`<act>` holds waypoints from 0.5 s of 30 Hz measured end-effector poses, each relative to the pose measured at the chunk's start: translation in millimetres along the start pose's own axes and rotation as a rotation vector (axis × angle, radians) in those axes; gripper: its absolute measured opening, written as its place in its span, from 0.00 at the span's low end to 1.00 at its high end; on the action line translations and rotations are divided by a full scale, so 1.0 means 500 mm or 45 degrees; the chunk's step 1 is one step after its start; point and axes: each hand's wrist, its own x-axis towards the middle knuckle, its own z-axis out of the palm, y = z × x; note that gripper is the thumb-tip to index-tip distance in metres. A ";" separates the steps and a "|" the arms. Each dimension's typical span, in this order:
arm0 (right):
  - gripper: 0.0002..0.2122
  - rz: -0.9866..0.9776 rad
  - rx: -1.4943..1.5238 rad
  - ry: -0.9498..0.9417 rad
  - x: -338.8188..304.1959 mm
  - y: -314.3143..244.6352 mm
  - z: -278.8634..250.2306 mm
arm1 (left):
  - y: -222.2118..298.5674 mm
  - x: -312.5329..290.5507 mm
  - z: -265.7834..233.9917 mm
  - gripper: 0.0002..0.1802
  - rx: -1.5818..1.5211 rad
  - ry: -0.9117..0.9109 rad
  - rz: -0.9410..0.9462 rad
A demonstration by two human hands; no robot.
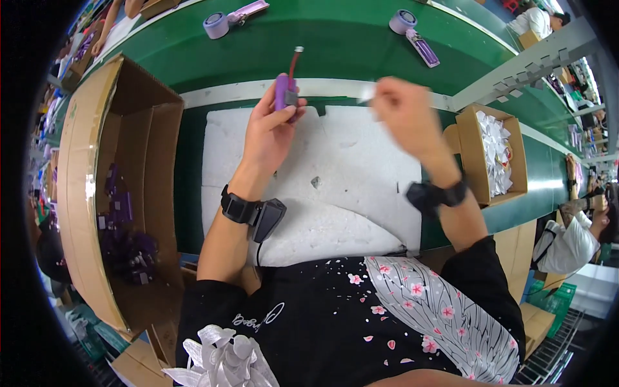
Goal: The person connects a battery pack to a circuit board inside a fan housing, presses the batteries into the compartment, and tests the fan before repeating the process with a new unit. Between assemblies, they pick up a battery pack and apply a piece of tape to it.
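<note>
Above the far left part of a white foam pad [348,171], my left hand [267,135] grips a purple battery pack [281,97]. A small grey patch is on the pack's side, and a red lead with a white plug [298,49] sticks up from its top. My right hand [409,116] is raised over the pad's far right part, smeared by motion, with its fingers drawn together. At its fingertips shows a small white piece [366,92], too blurred to name exactly. The two hands are well apart.
A large cardboard box [145,129] with purple packs [122,209] stands on the left. On the right, a smaller box [518,155] holds crumpled white scraps [493,151]. Beyond a white rail, two purple handheld fans [216,26] [403,22] lie on the green belt [309,29]. Other people work nearby.
</note>
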 end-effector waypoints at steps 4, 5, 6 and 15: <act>0.09 0.298 -0.390 0.462 -0.078 0.031 -0.194 | -0.010 -0.007 0.030 0.29 0.064 -0.142 -0.091; 0.10 0.368 -0.510 0.506 -0.100 0.069 -0.249 | -0.013 -0.005 0.040 0.29 0.047 -0.203 -0.145; 0.10 0.487 -0.640 0.526 -0.121 0.092 -0.283 | -0.017 -0.008 0.048 0.29 0.032 -0.263 -0.206; 0.12 0.396 0.010 0.161 -0.097 0.053 -0.103 | -0.024 -0.026 0.062 0.27 0.276 -0.504 -0.468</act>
